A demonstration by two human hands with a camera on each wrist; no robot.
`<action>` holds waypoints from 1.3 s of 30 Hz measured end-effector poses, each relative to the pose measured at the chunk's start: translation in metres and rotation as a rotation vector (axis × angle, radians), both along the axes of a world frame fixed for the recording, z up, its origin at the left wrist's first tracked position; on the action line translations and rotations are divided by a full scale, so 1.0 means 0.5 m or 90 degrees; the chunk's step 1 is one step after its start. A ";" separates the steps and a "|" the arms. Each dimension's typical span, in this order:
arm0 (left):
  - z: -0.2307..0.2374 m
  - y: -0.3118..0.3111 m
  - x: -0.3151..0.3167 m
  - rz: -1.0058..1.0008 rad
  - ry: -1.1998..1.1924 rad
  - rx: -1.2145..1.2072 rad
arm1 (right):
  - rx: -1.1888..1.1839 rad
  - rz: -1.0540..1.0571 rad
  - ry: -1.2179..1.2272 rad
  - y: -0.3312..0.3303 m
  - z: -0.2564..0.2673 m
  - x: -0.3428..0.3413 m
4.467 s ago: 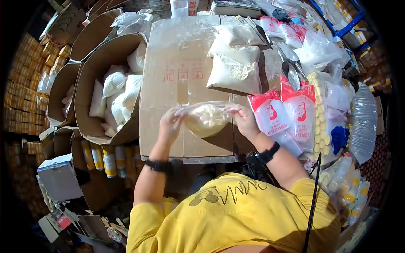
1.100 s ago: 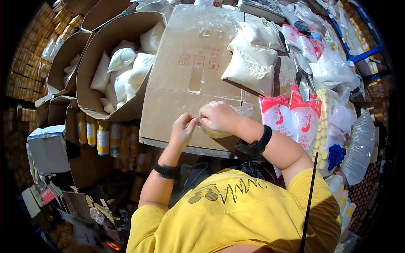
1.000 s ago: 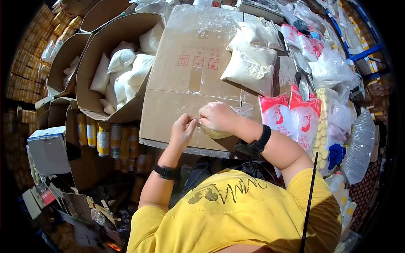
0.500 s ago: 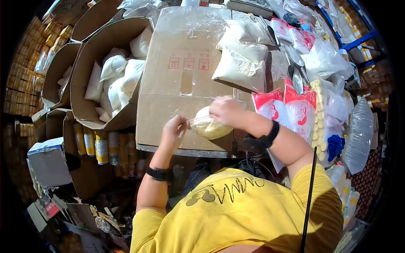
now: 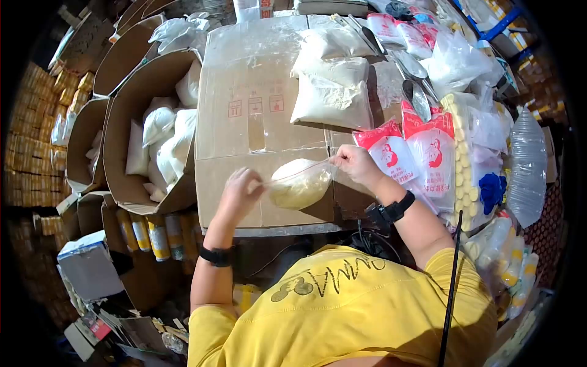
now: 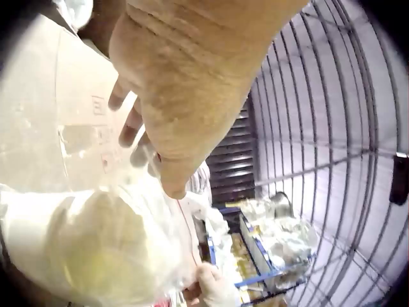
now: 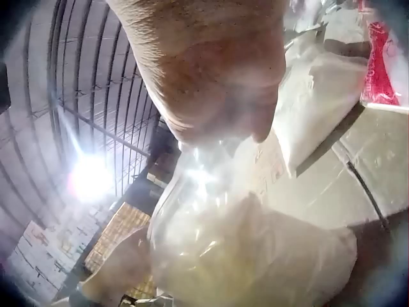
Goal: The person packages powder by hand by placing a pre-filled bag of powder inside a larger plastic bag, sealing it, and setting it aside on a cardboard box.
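A clear zip bag [image 5: 299,188] of pale yellowish powder lies near the front edge of the cardboard-covered table [image 5: 229,144]. Its reddish seal line runs taut across the top between both hands. My left hand [image 5: 240,191] pinches the bag's left corner; in the left wrist view the thumb [image 6: 174,182] meets the end of the seal and the other fingers extend beyond it. At the opposite corner, my right hand [image 5: 358,165] pinches the plastic between thumb and fingers. In the right wrist view that hand [image 7: 217,70] hides its own grip from above.
Filled powder bags [image 5: 333,101] lie at the back of the table. Red-and-white printed packets [image 5: 428,153], metal scoops [image 5: 419,101] and a blue crumpled item [image 5: 491,192] sit at the right. An open carton [image 5: 122,177] on the left contains several white bags.
My hands, close together a second ago, have spread apart: the left moved left, the right moved right along the seal. The bag now shows fully between them, its seal stretched.
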State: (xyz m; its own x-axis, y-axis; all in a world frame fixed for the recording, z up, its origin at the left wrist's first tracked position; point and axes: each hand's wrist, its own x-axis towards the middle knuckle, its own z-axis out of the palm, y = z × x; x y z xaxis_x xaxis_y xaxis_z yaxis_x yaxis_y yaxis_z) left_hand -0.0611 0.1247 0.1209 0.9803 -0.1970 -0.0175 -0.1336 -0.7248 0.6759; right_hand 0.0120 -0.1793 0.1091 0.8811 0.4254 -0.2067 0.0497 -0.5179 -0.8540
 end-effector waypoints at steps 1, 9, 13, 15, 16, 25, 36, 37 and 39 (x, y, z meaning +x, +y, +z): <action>0.035 -0.035 0.012 -0.021 -0.025 0.023 | -0.001 0.006 -0.059 0.005 0.002 -0.006; 0.010 -0.244 0.103 -0.125 -0.171 0.003 | 0.095 0.077 -0.345 0.022 0.041 0.000; 0.020 -0.238 0.084 -0.141 -0.200 0.053 | -0.006 0.139 -0.331 0.014 0.051 -0.001; 0.022 -0.220 0.074 -0.152 -0.264 0.110 | -0.015 0.149 -0.366 0.018 0.060 0.001; 0.028 -0.204 0.065 -0.156 -0.272 0.138 | -0.020 0.154 -0.380 0.019 0.060 -0.001; 0.038 0.004 -0.073 -0.070 -0.178 0.179 | -0.018 0.152 -0.345 0.013 0.052 0.011; 0.059 -0.019 -0.083 -0.062 -0.216 0.176 | -0.144 0.439 -0.555 0.180 0.049 -0.033; 0.056 -0.014 -0.084 -0.062 -0.213 0.173 | -0.118 0.437 -0.523 0.162 0.052 -0.018; 0.048 -0.005 -0.088 -0.058 -0.205 0.167 | -0.042 0.400 -0.525 0.113 0.050 0.006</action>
State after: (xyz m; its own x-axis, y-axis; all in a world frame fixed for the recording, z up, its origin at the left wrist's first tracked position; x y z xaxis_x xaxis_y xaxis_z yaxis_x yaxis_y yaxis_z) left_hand -0.1052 0.1222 0.1447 0.9228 -0.3127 0.2252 -0.3789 -0.8423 0.3833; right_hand 0.0152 -0.1226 0.1343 0.3827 0.8668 0.3198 0.8827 -0.2408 -0.4035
